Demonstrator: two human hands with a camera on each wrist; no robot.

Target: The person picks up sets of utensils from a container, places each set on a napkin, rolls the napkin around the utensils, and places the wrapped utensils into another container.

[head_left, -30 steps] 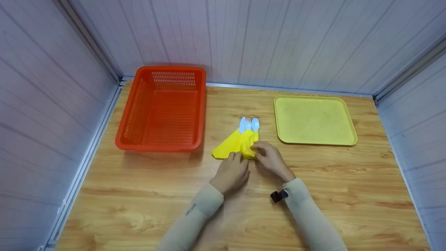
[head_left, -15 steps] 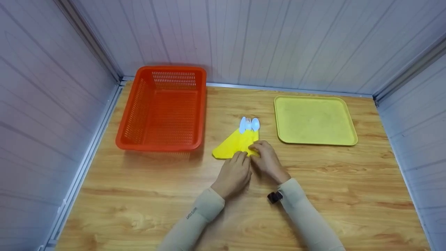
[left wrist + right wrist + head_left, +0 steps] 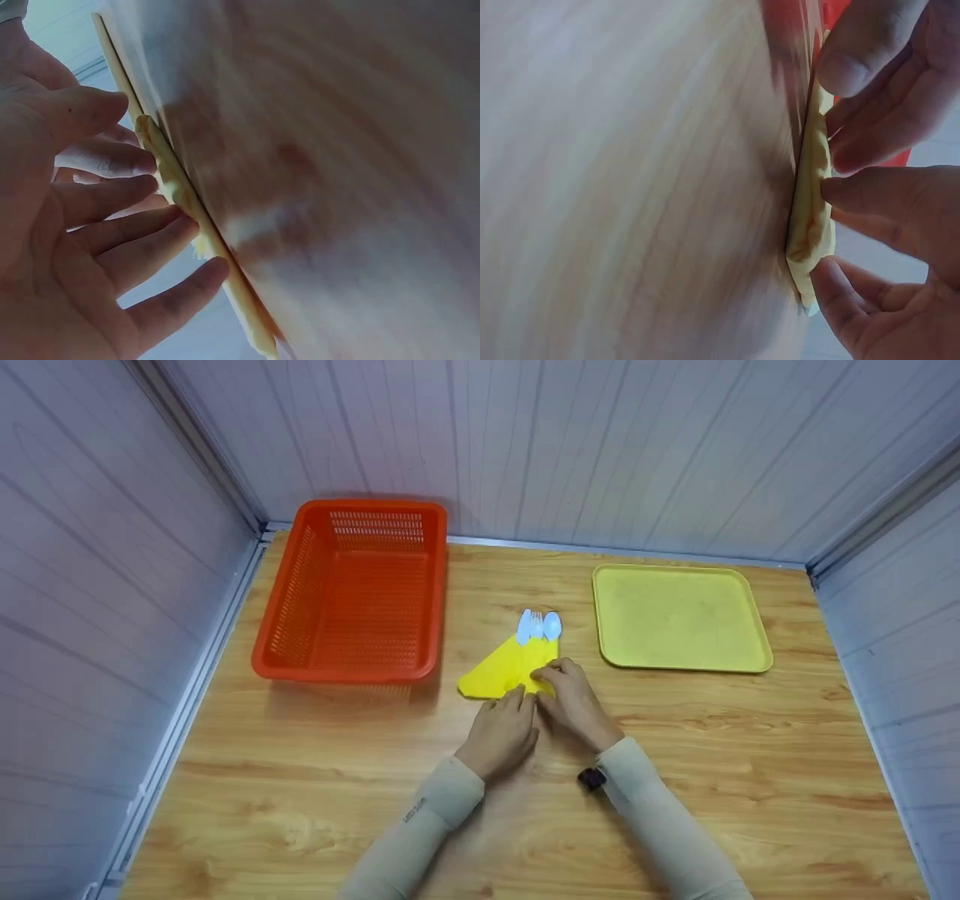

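Note:
A yellow cloth napkin (image 3: 499, 667) lies folded on the table, its left side tapering to a corner. Out of its far end stick the pale heads of a knife (image 3: 523, 627), a fork (image 3: 536, 625) and a spoon (image 3: 553, 625), side by side; their handles are hidden under the cloth. My left hand (image 3: 501, 735) rests its fingertips on the near edge of the napkin. Beside it, my right hand (image 3: 576, 705) presses thumb and fingertips on the near right part. In the right wrist view a rolled, creased edge of the napkin (image 3: 810, 202) shows along the fingertips.
To the left stands a red-orange plastic basket (image 3: 345, 675) with slotted walls. A yellow tray (image 3: 682, 619) lies at the back right. Pale panel walls (image 3: 525, 450) enclose the wooden table (image 3: 300, 787) at the back and both sides.
The puffed fold of the napkin has flattened under my fingers. My right hand has shifted slightly left, closer to my left hand. Knife, fork and spoon stay in place.

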